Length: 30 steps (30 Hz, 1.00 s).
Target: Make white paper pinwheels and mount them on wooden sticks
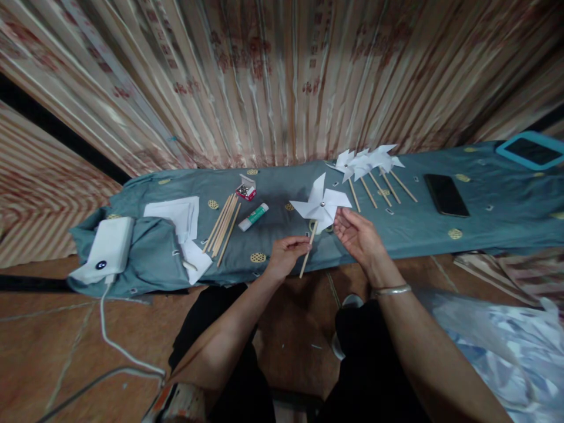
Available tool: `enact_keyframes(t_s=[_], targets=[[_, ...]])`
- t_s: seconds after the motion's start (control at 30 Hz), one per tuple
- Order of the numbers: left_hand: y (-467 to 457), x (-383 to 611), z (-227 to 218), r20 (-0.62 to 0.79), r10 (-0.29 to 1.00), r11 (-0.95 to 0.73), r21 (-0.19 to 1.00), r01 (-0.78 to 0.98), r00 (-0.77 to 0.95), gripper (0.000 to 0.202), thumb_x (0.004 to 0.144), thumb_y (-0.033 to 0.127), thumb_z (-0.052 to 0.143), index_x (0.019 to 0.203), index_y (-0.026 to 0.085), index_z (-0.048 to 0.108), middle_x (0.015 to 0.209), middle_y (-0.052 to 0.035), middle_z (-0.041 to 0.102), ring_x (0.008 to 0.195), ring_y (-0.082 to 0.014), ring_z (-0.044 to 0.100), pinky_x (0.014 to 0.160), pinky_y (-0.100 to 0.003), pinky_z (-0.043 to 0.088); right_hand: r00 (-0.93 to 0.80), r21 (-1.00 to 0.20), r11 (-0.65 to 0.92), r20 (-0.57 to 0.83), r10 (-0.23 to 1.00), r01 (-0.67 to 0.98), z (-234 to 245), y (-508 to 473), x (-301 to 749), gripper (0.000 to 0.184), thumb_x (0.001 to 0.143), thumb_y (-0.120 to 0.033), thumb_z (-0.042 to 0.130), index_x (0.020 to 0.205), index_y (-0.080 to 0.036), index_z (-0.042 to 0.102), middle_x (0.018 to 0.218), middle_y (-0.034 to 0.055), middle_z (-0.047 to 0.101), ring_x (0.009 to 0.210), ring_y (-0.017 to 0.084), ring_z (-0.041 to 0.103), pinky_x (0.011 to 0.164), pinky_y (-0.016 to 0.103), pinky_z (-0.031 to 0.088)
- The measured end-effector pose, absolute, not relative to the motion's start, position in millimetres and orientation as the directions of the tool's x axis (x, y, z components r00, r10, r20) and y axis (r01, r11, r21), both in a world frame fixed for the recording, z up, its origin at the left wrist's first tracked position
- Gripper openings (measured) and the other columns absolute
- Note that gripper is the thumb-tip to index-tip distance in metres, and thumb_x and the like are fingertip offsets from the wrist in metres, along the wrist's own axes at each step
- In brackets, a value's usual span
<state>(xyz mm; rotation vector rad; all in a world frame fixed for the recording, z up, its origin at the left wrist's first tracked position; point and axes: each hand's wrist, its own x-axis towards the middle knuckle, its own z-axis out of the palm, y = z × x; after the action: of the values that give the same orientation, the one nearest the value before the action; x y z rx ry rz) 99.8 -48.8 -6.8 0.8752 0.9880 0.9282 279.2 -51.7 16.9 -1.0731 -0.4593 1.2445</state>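
Observation:
My left hand [286,254] is pinched shut on the wooden stick [307,254] of a white paper pinwheel [321,205], held upright over the blue-grey cloth [396,226]. A metal pin shows at the pinwheel's centre. My right hand [358,234] is beside the pinwheel's lower right blade, fingers spread and loosely curled, fingertips touching or almost touching the paper. A bangle sits on my right wrist.
Several finished pinwheels [365,161] lie at the back right. Loose sticks [224,226], a glue stick [253,216], a pin box [245,189], paper squares [176,212], a white power bank [106,247] with cable, a phone [446,195] and a tablet [531,150] lie on the cloth.

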Motion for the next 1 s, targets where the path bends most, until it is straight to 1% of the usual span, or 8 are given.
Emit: enact_keyframes(t_s=[0.13, 0.27, 0.4, 0.47, 0.67, 0.83, 1.0], targets=[[-48.7, 99.4, -6.5, -0.290, 0.913, 0.360, 0.904, -0.232, 0.288, 0.031, 0.046, 0.031, 0.088, 0.071, 0.018, 0.077, 0.067, -0.0025, 0.073, 0.063, -0.0136, 0.063, 0.071, -0.028, 0.051, 0.323, -0.815, -0.060, -0.295, 0.899, -0.576, 18.8, -50.3, 274.9, 0.023, 0.060, -0.033, 0.087, 0.074, -0.022, 0.071, 0.077, -0.0005, 0.075, 0.063, 0.010, 0.065, 0.057, 0.019, 0.055], [-48.6, 99.2, -6.4, -0.290, 0.909, 0.363, 0.904, -0.227, 0.300, 0.031, 0.045, 0.031, 0.089, 0.071, 0.018, 0.077, 0.068, -0.0026, 0.073, 0.064, -0.0136, 0.063, 0.072, -0.028, 0.052, 0.316, -0.797, -0.052, -0.298, 0.901, -0.602, 21.8, -48.9, 270.8, 0.025, 0.055, -0.031, 0.090, 0.071, -0.023, 0.072, 0.073, -0.0023, 0.074, 0.062, 0.010, 0.064, 0.054, 0.017, 0.054], [-49.2, 98.7, -6.4, -0.295, 0.898, 0.375, 0.902, -0.214, 0.327, 0.031, 0.045, 0.031, 0.089, 0.071, 0.018, 0.077, 0.069, -0.0032, 0.074, 0.065, -0.0149, 0.064, 0.075, -0.030, 0.052, 0.313, -0.782, -0.039, -0.293, 0.903, -0.622, 23.8, -47.1, 269.6, 0.027, 0.053, -0.029, 0.091, 0.072, -0.022, 0.073, 0.073, -0.0033, 0.074, 0.063, 0.008, 0.065, 0.059, 0.015, 0.055], [-49.5, 98.5, -6.2, -0.297, 0.893, 0.380, 0.900, -0.212, 0.338, 0.032, 0.045, 0.031, 0.089, 0.071, 0.018, 0.077, 0.069, -0.0030, 0.073, 0.065, -0.0143, 0.064, 0.074, -0.030, 0.052, 0.320, -0.781, -0.030, -0.290, 0.902, -0.624, 24.5, -46.7, 269.9, 0.026, 0.054, -0.028, 0.091, 0.071, -0.022, 0.072, 0.074, -0.0033, 0.075, 0.064, 0.008, 0.066, 0.060, 0.015, 0.056], [-49.9, 99.0, -6.1, -0.286, 0.897, 0.363, 0.912, -0.193, 0.339, 0.032, 0.045, 0.033, 0.089, 0.071, 0.018, 0.077, 0.069, -0.0024, 0.074, 0.064, -0.0134, 0.062, 0.072, -0.028, 0.051, 0.341, -0.813, -0.021, -0.268, 0.901, -0.582, 26.0, -48.1, 269.8, 0.021, 0.058, -0.024, 0.088, 0.067, -0.019, 0.070, 0.073, -0.0002, 0.075, 0.062, 0.012, 0.068, 0.059, 0.019, 0.057], [-49.9, 100.7, -8.0, -0.290, 0.899, 0.367, 0.908, -0.202, 0.329, 0.032, 0.044, 0.032, 0.089, 0.070, 0.018, 0.077, 0.067, -0.0015, 0.073, 0.063, -0.0122, 0.061, 0.071, -0.027, 0.050, 0.346, -0.775, -0.004, -0.286, 0.894, -0.632, 27.1, -49.5, 266.2, 0.021, 0.057, -0.020, 0.089, 0.066, -0.017, 0.070, 0.072, -0.0004, 0.075, 0.060, 0.009, 0.068, 0.058, 0.016, 0.057], [-50.7, 102.5, -6.9, -0.290, 0.903, 0.370, 0.899, -0.232, 0.318, 0.031, 0.044, 0.031, 0.088, 0.069, 0.018, 0.077, 0.067, -0.0012, 0.073, 0.062, -0.0119, 0.061, 0.070, -0.027, 0.050, 0.330, -0.746, 0.007, -0.286, 0.900, -0.666, 25.0, -51.2, 262.1, 0.018, 0.061, -0.017, 0.086, 0.066, -0.019, 0.068, 0.070, -0.0028, 0.073, 0.059, 0.007, 0.066, 0.056, 0.013, 0.055]])
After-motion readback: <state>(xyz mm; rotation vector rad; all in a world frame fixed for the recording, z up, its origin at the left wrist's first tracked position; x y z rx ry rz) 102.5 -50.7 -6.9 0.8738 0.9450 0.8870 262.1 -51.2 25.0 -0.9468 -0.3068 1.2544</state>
